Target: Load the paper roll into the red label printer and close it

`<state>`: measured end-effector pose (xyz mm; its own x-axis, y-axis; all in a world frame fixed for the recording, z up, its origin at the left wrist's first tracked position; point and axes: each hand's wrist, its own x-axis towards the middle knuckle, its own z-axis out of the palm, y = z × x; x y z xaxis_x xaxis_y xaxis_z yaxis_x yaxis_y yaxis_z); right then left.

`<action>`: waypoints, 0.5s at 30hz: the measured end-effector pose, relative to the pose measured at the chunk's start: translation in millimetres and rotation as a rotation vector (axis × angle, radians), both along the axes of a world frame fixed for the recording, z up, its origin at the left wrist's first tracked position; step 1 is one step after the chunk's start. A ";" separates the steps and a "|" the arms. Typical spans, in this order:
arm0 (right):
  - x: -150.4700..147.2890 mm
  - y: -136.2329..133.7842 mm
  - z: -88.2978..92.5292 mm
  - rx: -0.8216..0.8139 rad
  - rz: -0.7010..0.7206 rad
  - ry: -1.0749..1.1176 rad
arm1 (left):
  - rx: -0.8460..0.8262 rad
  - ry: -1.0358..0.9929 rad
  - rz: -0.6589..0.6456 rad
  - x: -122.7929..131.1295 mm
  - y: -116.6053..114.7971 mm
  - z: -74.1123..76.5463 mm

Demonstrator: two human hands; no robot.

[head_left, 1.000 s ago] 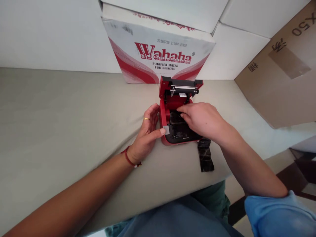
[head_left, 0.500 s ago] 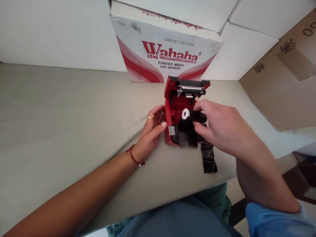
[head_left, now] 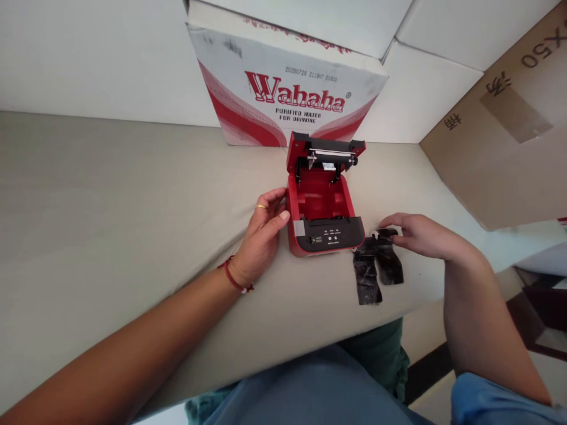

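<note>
A small red label printer (head_left: 325, 203) stands on the table with its lid tipped up, so the bare red bay inside shows. My left hand (head_left: 263, 227) touches its left side, thumb and fingers apart against the wall. To the right of the printer, my right hand (head_left: 416, 236) has its thumb and fingers about a black ribbon roll (head_left: 388, 254). A white core end shows on that roll, and its loose strip lies toward me. Close beside it on the left lies another black ribbon roll (head_left: 367, 274) with a crinkled strip hanging out.
Behind the printer stands a white and red water carton (head_left: 287, 77), against white boxes (head_left: 97, 59). A large brown cardboard box (head_left: 500, 130) borders the right side. The cloth-covered table (head_left: 110, 195) ends at its front edge near my body.
My right hand has carried the black ribbon roll from above the printer's bay rightward and down onto the table beside the other roll. The left hand stays at the printer.
</note>
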<state>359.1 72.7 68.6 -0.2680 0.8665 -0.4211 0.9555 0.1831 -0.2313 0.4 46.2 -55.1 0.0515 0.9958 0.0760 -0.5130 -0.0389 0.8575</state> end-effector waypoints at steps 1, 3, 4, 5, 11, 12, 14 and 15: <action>-3.4 -4.0 -0.4 0.050 0.015 0.034 | -0.005 0.002 0.003 0.0 0.1 0.5; -13.9 -11.2 -0.5 0.100 0.064 0.119 | -0.018 0.005 0.015 0.1 0.3 1.1; -20.8 -14.0 -2.0 0.081 0.102 0.160 | -0.024 0.006 0.021 0.1 0.5 1.2; -28.4 -16.2 -5.0 0.040 0.140 0.188 | -0.030 0.005 0.024 0.2 0.7 1.2; -51.9 -29.3 -11.5 -0.043 0.169 0.099 | -0.028 0.008 0.033 0.8 2.3 -0.1; -48.2 -32.5 -0.7 -0.059 0.186 0.106 | -0.024 0.014 0.035 1.0 2.8 -0.8; -37.2 -38.2 32.5 -0.086 0.230 0.149 | -0.010 0.035 0.041 1.4 4.1 -3.4; -32.0 -39.9 52.2 -0.080 0.242 0.175 | -0.001 0.050 0.042 1.6 4.9 -5.3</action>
<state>327.2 32.8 120.8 -0.5372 0.7344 -0.4147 0.8306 0.3754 -0.4113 2.0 51.1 -60.4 0.0137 0.9972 0.0732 -0.4677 -0.0583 0.8819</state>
